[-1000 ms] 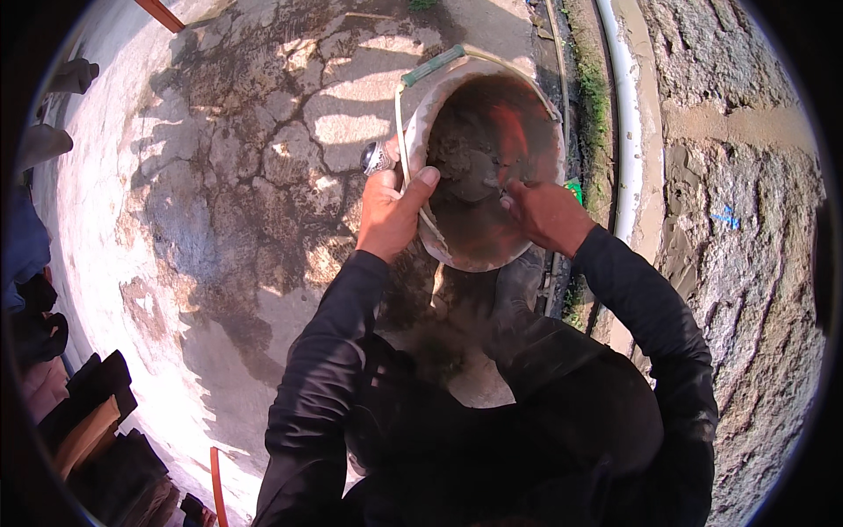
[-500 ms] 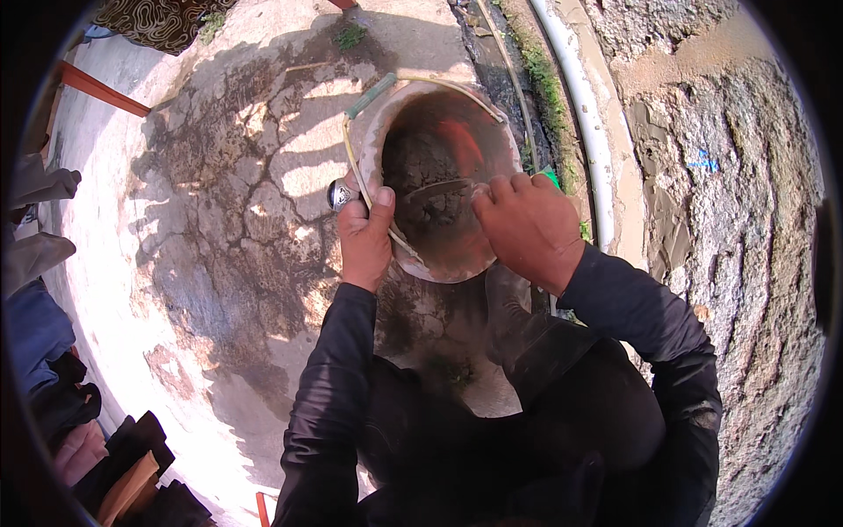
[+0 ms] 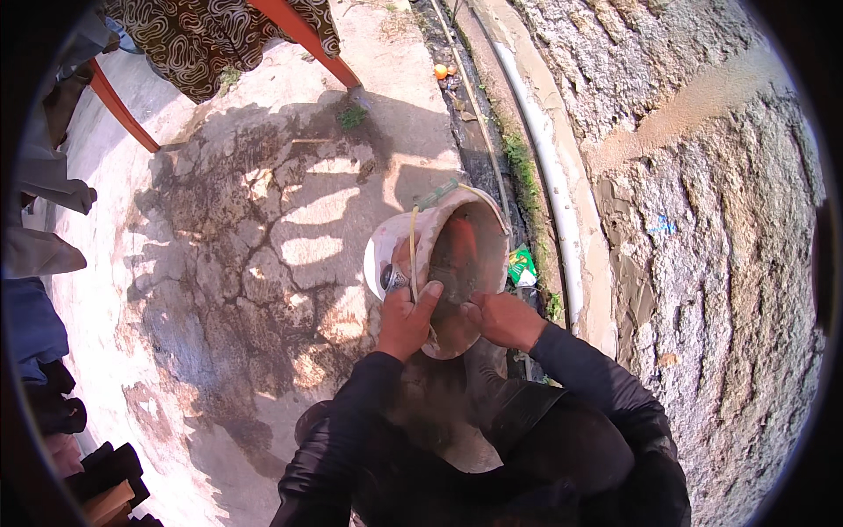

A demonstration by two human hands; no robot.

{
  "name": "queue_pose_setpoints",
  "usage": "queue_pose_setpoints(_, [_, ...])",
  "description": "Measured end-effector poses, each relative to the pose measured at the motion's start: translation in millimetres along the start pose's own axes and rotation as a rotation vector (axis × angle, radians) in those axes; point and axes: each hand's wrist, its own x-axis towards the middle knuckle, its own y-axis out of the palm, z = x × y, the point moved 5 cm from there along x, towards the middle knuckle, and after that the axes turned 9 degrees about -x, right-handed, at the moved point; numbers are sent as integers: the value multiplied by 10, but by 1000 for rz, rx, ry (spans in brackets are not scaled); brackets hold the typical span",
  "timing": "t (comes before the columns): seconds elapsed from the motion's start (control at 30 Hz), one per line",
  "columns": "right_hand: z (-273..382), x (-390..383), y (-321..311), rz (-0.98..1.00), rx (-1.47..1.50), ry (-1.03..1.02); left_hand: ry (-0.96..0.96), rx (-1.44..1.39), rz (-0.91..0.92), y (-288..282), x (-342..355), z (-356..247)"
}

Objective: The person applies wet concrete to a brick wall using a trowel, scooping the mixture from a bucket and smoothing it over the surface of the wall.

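Observation:
A white bucket [image 3: 382, 250] is tilted between my hands, its mouth facing me and to the right. Grey wet mortar coats its inside, with a reddish glow on the wall. My left hand [image 3: 407, 321] grips the near left rim, thumb over the edge, beside the wire handle with a green grip [image 3: 436, 194]. At the right part of the mouth my right hand [image 3: 507, 320] is closed on what looks like a trowel [image 3: 453, 297], its blade inside the bucket, dim and partly hidden.
Right of the bucket lie a green and white packet [image 3: 522, 267], a narrow gutter with weeds [image 3: 520, 167] and a white pipe [image 3: 555, 189] along a rough wall [image 3: 720, 290]. Clothes [image 3: 44, 325] hang at the left; orange posts [image 3: 307, 39] stand at the far side. Cracked concrete [image 3: 237, 228] lies left.
The bucket has gone from nearly upright to tilted, and sits lower in view. Both hands have come closer together with it, and the right hand has moved down along the mouth.

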Motion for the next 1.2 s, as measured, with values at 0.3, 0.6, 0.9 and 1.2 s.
queue_pose_setpoints(0.3, [-465,80,-852,-140,-402,128,133,370,23,280,-132,-245])
queue_pose_setpoints(0.6, [-407,-232,338,279,190,-85,-3,-26,-68,76,-200,187])
queue_pose_setpoints(0.9, [-581,-219,179,46,314,85,-125,-181,-112,-117,-185,269])
queue_pose_setpoints(1.2, [-363,-29,-254,-458,-139,-56,-34,178,-470,-947,302,-79])
